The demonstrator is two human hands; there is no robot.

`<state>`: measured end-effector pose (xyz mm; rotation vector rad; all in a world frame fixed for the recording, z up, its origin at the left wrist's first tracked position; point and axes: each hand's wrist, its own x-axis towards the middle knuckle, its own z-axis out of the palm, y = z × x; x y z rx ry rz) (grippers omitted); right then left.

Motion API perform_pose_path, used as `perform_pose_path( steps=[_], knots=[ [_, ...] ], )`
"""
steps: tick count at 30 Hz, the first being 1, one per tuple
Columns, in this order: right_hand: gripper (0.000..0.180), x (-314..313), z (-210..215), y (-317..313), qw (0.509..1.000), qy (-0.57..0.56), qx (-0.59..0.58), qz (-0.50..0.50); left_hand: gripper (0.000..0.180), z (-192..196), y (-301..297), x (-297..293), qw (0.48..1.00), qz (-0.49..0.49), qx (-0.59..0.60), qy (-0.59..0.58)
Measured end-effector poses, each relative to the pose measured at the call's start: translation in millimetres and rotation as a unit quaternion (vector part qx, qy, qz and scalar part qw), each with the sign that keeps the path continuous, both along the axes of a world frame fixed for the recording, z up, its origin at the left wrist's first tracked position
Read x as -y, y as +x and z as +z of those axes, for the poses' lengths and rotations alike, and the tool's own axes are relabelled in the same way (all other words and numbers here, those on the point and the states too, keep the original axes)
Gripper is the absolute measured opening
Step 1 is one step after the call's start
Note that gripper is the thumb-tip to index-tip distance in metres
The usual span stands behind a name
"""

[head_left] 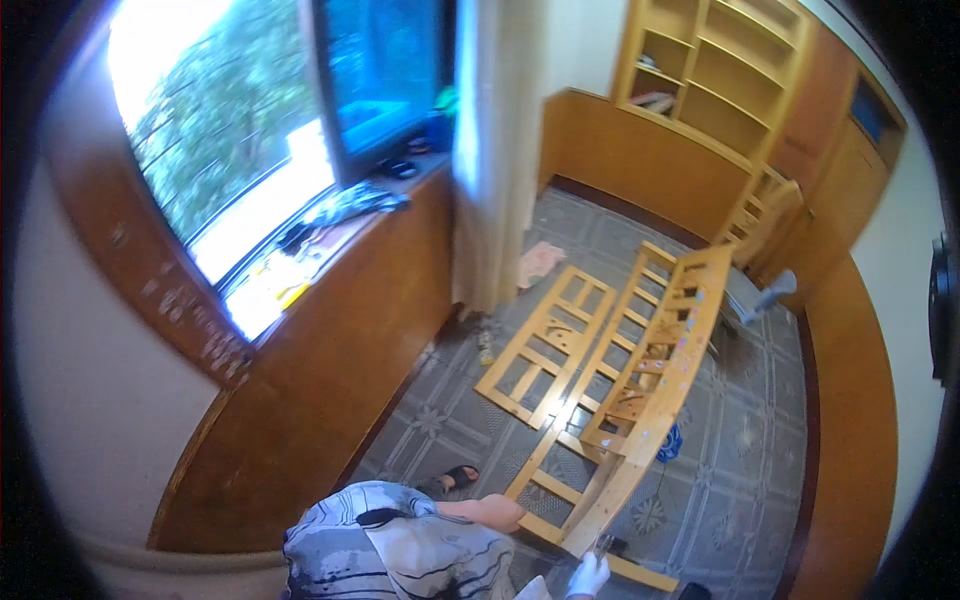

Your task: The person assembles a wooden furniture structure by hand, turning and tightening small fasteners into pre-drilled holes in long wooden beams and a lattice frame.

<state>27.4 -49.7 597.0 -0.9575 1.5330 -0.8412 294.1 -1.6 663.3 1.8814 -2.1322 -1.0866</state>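
My right hand (pixel 588 577), in a white glove, is at the lower edge by the near end of a long wooden board (pixel 625 475). Its fingers are closed around a small slender thing (pixel 603 545), too small to name. A white patch at the lower edge may be my left hand's glove; its fingers are hidden. The board stands on edge along a slatted wooden frame (pixel 545 485) on the floor. A railing panel with cut-outs (pixel 625 408) is beside the board. My bent knee (pixel 490 511), in striped clothing (pixel 400 550), is left of the frame's near end.
A separate slatted panel (pixel 552 335) lies left of the frame, toward the curtain (pixel 495 150). Right of the board are a blue round object (pixel 670 443) and a grey object (pixel 775 295). Built-in shelves (pixel 740 60) stand at the back; an open window (pixel 240 110) is left.
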Motion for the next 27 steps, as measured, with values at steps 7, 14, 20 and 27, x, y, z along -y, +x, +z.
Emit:
perform_pose_path(
  steps=[7, 14, 20, 27],
  knots=[
    [0.013, -15.0, 80.0, 108.4, 0.981, 0.098, 0.002, 0.170, 0.028, 13.3, 78.3, -69.6, 0.992, 0.126, 0.021, -0.019],
    [0.014, -21.2, 110.7, 291.1, 0.929, 0.190, 0.087, 0.305, 0.024, 38.7, 199.2, -132.5, 0.950, 0.304, -0.003, -0.066],
    [0.010, -29.7, 158.4, 476.0, 0.850, 0.114, 0.195, 0.477, 0.027, 65.9, 311.1, -165.5, 0.865, 0.458, -0.158, -0.129],
    [0.015, -56.8, 185.1, 596.7, 0.733, -0.236, 0.119, 0.627, 0.034, 115.8, 394.6, -142.8, 0.621, 0.548, -0.490, -0.272]
  ],
)
